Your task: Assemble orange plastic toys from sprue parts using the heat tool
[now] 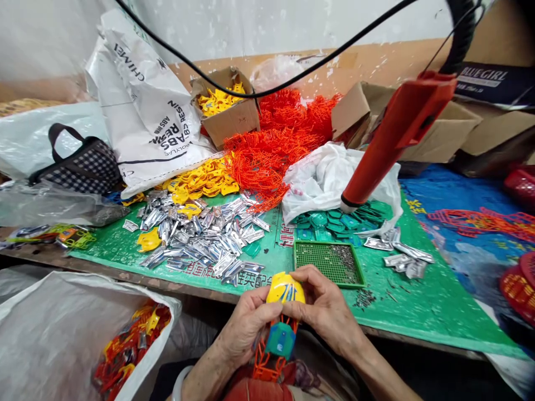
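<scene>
Just over my lap, my left hand and my right hand both grip a yellow plastic shell with dark stripe markings. The thumbs press on its near edge. Joined to or lying against the shell is an orange plastic frame, and a teal plastic plate sits on the frame. Whether these parts are fastened together cannot be seen. Beyond the hands, a green tray holds many small dark metal pieces, probably screws. A red power screwdriver hangs above, tip down, apart from the hands.
Silver parts, yellow shells and orange frames lie heaped on the green-covered table. A white bag holds teal plates. At lower left, an open sack contains assembled-looking pieces. Boxes line the back.
</scene>
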`<state>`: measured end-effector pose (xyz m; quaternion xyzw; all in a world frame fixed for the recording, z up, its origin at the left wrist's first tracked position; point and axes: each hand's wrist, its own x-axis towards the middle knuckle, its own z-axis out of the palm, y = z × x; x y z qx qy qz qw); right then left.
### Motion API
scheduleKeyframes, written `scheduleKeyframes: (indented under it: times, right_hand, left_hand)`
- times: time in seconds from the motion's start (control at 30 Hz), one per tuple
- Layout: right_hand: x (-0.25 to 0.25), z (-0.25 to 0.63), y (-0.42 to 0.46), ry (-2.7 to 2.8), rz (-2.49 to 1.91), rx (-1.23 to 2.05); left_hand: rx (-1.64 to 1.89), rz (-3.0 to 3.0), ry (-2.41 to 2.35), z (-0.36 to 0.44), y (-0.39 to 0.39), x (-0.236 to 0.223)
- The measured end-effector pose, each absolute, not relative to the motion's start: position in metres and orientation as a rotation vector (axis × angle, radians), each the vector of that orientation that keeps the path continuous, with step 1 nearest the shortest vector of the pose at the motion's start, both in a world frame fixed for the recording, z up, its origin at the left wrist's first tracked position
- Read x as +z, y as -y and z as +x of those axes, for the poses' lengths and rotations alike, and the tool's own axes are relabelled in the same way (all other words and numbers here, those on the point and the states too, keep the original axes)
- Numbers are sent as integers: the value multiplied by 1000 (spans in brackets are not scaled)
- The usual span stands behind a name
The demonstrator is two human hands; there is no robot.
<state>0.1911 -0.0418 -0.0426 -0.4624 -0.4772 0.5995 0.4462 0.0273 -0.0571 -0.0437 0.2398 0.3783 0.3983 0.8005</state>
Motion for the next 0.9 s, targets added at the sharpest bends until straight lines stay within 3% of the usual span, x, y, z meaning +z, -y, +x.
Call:
scheduleKeyframes:
  times: [0.47,0.6,0.9]
  right_hand:
    - [-40,189,53,1409,-1077,1136]
    - [-38,198,58,1509,-970,1009]
    - [-37,237,68,1872,-763,655]
  left_hand:
    - [834,813,-975,21,58,-38]
    - [877,1496,-1072,17,57,-24]
    - [899,2836,-706,14,62,-6]
